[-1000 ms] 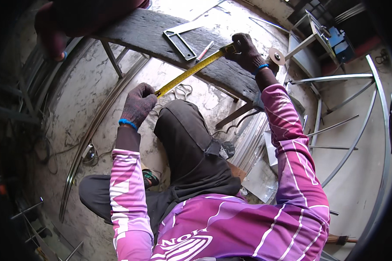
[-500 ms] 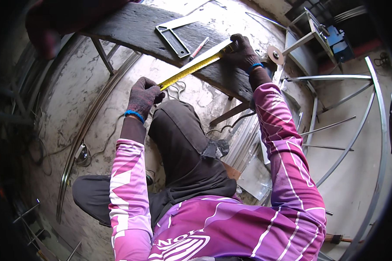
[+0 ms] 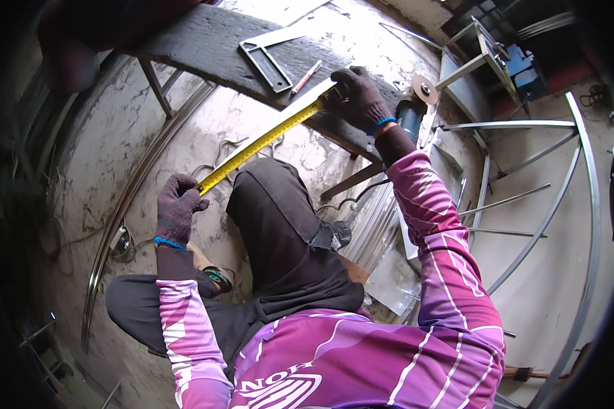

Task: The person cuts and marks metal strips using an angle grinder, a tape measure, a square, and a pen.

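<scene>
A yellow tape measure (image 3: 260,144) is stretched slantwise between my two gloved hands, over my raised knee and the bench edge. My left hand (image 3: 177,211), lower and to the left, pinches the blade's free end. At the other end, by the wooden bench (image 3: 211,51), my right hand (image 3: 360,101) is closed round the tape's case, which its fingers mostly hide. A pale, shiny flat strip (image 3: 288,114) runs alongside the blade, its upper end at my right fingers. Whether its lower end reaches my left hand, I cannot tell.
On the bench lie a try square (image 3: 274,70) and a red-and-white marker (image 3: 307,78). An angle grinder (image 3: 409,117) with a disc stands right of my right hand. Long metal rods (image 3: 147,153) curve across the floor at left; a welded metal frame (image 3: 591,198) leans at right.
My left hand has moved down and left with the blade's end, so a longer stretch of yellow tape shows. My right hand has shifted slightly down and left.
</scene>
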`<state>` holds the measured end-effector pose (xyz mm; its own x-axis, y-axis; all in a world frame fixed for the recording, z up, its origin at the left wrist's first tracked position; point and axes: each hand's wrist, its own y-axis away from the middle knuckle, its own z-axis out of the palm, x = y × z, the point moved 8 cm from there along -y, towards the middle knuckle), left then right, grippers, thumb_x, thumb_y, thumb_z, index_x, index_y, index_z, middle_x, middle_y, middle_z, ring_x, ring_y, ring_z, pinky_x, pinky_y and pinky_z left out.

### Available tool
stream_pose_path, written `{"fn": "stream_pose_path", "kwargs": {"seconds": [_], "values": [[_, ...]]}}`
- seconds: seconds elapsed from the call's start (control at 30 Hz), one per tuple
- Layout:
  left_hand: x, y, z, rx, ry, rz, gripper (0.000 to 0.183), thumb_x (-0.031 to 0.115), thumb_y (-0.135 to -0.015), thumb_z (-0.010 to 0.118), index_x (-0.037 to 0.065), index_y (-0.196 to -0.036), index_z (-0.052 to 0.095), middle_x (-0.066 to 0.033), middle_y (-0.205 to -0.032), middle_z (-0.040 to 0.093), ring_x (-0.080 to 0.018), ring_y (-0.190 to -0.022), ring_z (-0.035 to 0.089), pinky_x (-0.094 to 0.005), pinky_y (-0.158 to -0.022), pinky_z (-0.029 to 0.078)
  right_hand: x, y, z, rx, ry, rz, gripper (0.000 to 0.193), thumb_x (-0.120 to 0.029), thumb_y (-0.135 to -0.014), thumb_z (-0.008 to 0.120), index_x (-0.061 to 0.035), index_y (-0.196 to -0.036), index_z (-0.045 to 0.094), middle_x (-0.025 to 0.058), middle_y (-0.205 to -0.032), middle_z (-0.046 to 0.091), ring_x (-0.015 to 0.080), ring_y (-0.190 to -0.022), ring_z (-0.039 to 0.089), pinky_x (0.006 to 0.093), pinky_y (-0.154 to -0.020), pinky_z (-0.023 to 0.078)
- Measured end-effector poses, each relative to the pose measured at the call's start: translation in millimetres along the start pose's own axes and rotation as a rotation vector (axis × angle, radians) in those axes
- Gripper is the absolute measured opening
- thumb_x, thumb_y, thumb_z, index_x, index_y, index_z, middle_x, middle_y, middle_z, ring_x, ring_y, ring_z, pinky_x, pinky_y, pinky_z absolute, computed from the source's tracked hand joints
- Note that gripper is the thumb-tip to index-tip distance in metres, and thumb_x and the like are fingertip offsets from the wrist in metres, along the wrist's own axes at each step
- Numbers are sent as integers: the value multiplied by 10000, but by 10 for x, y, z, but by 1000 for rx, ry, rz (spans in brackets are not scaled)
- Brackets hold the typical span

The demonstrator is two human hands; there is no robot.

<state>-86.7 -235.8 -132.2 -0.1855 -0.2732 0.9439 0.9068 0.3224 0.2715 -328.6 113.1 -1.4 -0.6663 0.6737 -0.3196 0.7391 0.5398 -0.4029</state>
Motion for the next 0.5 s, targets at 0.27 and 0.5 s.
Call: {"fn": "stream_pose_path", "kwargs": {"seconds": [0.27, 0.5], "values": [[-57, 183, -258, 33, -14, 22, 136, 19, -865, 630, 10, -999, 609, -55, -860, 636, -144, -668, 662, -277, -635, 580, 148, -330, 194, -61, 34, 73, 509, -210, -744, 870, -65, -1173, 637, 203, -1147, 587, 379, -1060, 612, 405, -902, 567], [-15, 439, -767, 15, -94, 19, 181, 110, -870, 688, 44, -1003, 585, -53, -860, 626, -165, -698, 663, -293, -630, 569, -21, -219, 316, -119, 106, -9, 489, -206, -757, 862, -62, -1171, 646, 210, -1141, 585, 378, -1042, 625, 409, -907, 563]]}}
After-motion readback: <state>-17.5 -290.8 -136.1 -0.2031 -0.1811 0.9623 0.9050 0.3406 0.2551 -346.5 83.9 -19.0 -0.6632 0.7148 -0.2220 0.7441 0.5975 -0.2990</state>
